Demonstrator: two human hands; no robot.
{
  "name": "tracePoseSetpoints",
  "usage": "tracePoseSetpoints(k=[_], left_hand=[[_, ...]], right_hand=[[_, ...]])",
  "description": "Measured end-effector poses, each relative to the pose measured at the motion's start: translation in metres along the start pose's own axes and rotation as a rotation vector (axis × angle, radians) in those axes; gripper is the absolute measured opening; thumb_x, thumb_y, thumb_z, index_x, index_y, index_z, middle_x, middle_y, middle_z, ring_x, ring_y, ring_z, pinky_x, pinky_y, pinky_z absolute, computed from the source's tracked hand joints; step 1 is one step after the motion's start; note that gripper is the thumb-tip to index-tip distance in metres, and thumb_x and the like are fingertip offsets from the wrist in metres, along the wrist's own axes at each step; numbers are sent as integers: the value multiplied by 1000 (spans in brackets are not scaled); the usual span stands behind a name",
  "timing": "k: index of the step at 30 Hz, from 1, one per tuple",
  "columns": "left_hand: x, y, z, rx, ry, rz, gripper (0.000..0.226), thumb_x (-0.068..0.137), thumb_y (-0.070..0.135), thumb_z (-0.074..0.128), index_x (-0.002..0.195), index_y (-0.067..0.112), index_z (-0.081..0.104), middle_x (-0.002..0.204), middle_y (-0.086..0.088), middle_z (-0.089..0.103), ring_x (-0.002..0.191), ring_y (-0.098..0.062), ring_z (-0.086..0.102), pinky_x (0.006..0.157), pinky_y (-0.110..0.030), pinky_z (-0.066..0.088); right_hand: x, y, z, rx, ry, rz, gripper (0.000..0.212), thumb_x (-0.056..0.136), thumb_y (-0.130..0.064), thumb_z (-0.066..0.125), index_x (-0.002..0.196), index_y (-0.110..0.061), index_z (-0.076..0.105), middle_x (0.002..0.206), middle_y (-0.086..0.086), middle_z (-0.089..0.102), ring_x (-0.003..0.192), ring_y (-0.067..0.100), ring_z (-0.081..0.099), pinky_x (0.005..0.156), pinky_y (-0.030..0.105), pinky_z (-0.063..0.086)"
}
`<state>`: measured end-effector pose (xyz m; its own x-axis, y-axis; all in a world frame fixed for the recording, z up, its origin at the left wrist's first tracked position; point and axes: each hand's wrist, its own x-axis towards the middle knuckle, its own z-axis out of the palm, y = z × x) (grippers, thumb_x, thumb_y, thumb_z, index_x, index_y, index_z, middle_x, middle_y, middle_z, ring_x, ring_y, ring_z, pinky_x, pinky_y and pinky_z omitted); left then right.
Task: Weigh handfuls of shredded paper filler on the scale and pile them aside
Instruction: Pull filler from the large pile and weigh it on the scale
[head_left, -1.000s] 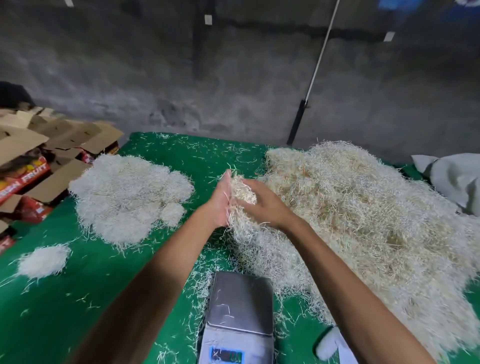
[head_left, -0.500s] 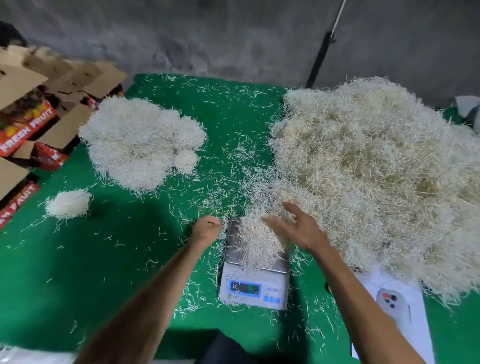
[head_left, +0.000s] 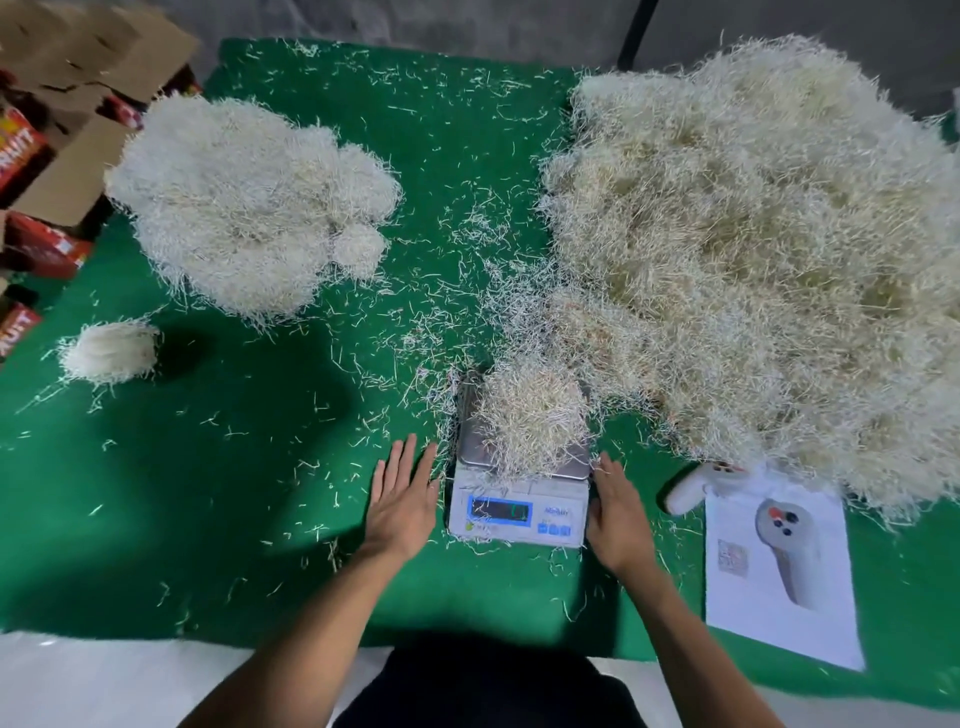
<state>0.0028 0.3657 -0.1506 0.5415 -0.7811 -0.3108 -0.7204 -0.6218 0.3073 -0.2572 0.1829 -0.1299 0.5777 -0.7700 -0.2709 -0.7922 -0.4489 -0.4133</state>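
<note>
Filler (head_left: 530, 415) sits heaped on the scale (head_left: 519, 499) while we rest our left hand (head_left: 402, 499) and right hand (head_left: 618, 519) flat and released either side of it, apparently so nothing disturbs the reading.

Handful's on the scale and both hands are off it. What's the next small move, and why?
Probably hold and read the display: the handful sits on the scale, and the left hand and right hand lie open beside it. The digits are too blurred to read here.

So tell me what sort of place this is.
Probably a packing workshop or storeroom: a green-covered table heaped with shredded paper filler, a digital scale, and printed fruit cartons stacked beside it.
</note>
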Motion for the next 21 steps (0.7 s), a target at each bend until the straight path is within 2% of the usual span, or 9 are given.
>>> tracePoseSetpoints(k=[3, 8, 12, 21], left_hand=[[2, -1, 0, 2, 4, 9, 59, 109, 42, 22, 160, 32, -7, 166, 1, -23, 152, -17, -24, 126, -42, -11], [1, -7, 2, -36, -1, 29, 58, 109, 43, 22, 159, 34, -6, 166, 3, -22, 152, -15, -24, 126, -43, -9], [-1, -8, 0, -53, 5, 58, 60, 109, 41, 26, 161, 32, -2, 167, 3, -20, 152, -14, -23, 126, -42, -8], [-13, 14, -1, -89, -11, -63, 61, 109, 34, 29, 161, 31, -4, 166, 6, -22, 152, -13, -24, 126, -45, -6]], right_hand=[[0, 1, 4, -23, 15, 3, 59, 103, -11, 49, 158, -3, 31, 170, 11, 15, 158, 31, 12, 127, 48, 16], [1, -1, 2, 152, 73, 30, 59, 94, 4, 56, 152, -2, 45, 165, 11, 31, 154, 34, 24, 124, 52, 25], [-4, -2, 1, 157, 72, 17, 58, 94, 4, 56, 151, -2, 46, 162, 15, 36, 152, 35, 29, 124, 50, 26], [-14, 1, 7, 122, 114, -11, 56, 93, -1, 59, 148, -4, 51, 156, 16, 45, 148, 37, 36, 122, 54, 30]])
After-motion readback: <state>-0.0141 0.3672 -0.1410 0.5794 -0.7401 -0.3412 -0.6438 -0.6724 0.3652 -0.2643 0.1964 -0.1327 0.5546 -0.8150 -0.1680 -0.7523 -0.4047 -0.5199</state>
